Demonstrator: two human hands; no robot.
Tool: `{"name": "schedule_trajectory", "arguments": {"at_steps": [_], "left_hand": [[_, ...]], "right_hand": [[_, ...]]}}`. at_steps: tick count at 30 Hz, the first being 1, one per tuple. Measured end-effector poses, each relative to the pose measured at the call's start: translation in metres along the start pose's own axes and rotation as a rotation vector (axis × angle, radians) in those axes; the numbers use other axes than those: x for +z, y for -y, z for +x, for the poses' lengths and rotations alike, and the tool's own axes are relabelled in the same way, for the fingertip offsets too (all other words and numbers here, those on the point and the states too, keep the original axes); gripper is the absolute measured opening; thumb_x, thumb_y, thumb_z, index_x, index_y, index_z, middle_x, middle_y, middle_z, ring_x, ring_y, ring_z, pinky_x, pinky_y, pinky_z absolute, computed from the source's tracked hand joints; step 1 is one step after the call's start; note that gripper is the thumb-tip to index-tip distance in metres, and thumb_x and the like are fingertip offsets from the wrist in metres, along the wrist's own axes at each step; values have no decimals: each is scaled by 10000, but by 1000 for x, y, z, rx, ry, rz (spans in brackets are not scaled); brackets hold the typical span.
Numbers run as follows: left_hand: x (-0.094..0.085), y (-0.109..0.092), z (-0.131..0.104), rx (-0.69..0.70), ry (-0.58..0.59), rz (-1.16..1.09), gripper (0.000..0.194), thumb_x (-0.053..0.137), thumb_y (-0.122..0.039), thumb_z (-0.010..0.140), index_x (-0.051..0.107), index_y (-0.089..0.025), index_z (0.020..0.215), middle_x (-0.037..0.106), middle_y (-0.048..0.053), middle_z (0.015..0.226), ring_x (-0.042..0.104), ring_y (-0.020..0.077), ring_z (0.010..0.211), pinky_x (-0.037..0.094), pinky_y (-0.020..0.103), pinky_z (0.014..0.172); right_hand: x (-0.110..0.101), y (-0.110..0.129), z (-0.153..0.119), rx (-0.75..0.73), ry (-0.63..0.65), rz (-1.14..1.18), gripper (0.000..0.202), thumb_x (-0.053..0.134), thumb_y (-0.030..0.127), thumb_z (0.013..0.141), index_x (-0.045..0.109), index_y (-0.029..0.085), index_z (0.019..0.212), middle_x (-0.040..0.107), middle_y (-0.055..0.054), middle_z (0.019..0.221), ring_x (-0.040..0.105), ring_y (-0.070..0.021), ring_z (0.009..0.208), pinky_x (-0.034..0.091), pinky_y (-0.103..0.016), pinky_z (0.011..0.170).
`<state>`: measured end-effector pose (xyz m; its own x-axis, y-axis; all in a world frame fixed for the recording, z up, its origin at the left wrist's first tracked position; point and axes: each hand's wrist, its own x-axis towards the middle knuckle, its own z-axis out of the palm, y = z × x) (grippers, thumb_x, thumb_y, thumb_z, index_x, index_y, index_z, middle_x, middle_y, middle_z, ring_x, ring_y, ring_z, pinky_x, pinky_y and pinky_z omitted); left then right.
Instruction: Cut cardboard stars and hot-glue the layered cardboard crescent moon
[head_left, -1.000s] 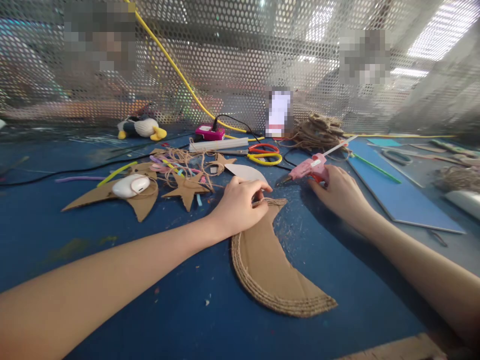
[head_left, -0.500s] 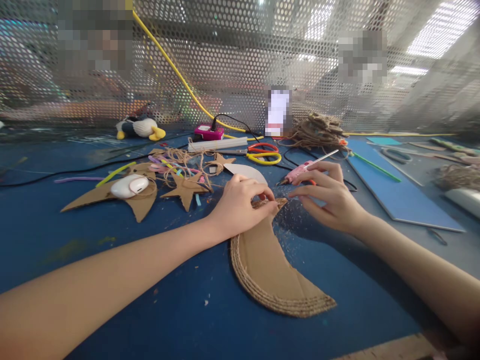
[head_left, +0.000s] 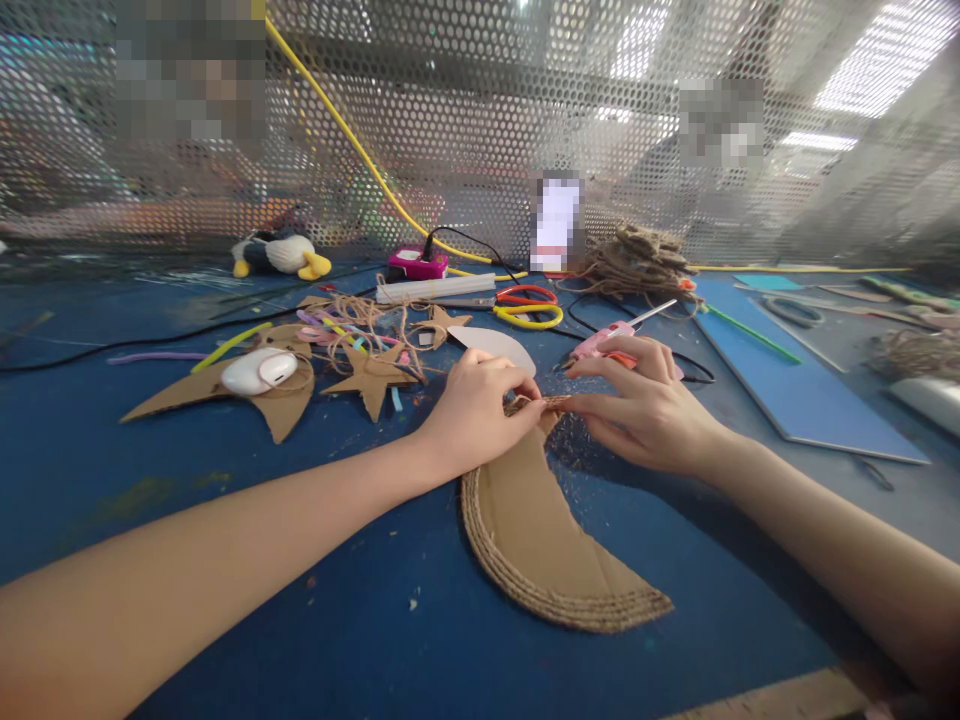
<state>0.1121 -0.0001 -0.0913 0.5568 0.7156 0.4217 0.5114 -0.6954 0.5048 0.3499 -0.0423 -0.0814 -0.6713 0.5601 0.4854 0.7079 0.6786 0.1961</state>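
Observation:
A cardboard crescent (head_left: 536,510) lies flat on the blue table, with rows of brown twine (head_left: 517,585) running along its outer curved edge. My left hand (head_left: 480,410) is closed on the crescent's upper end, thumb and fingers pinching at the twine-covered edge. At the pointed tip, my right hand (head_left: 649,415) has its thumb and index finger closed, touching the tip; its other fingers are loosely bent. Just behind the right hand lies a pink glue gun (head_left: 596,342) with a glue stick in it, partly hidden by the fingers.
Cardboard stars (head_left: 371,380) and a cardboard shape with a white case (head_left: 259,372) lie left. Behind are scissors (head_left: 529,315), glue sticks (head_left: 435,290), a purple power socket (head_left: 417,263) and a twine bundle (head_left: 637,262). A blue board (head_left: 810,370) lies right; perforated metal (head_left: 465,130) stands behind.
My right hand has moved left and slightly down to the crescent's tip, its fingers closing there. My left hand and the crescent have stayed nearly still.

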Motion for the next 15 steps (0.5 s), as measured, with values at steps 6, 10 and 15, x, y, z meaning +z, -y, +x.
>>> {"name": "schedule_trajectory", "arguments": {"at_steps": [6,10,15], "left_hand": [[0,1,-1,-28,25,1,105,645,-260,874,690,-224,787,754,13,888,623,234,977,418,421,967],[0,1,0,-30,28,5,116,647,-267,877,693,-216,784,754,23,893,625,234,972,424,429,969],[-1,-1,1,-36,26,-14,117,656,-261,871,687,-222,766,754,18,874,628,236,973,430,430,969]], "right_hand": [[-2,4,2,0,-54,-29,254,618,170,912,751,314,1074,698,-47,1223,479,-305,1210,395,-519,1003],[-3,4,3,-18,-42,-20,301,606,150,915,744,319,1122,687,-62,1229,473,-312,1210,401,-523,990],[0,3,1,-43,-14,-59,305,615,161,911,734,316,1145,684,-54,1247,462,-308,1230,391,-523,1021]]}}
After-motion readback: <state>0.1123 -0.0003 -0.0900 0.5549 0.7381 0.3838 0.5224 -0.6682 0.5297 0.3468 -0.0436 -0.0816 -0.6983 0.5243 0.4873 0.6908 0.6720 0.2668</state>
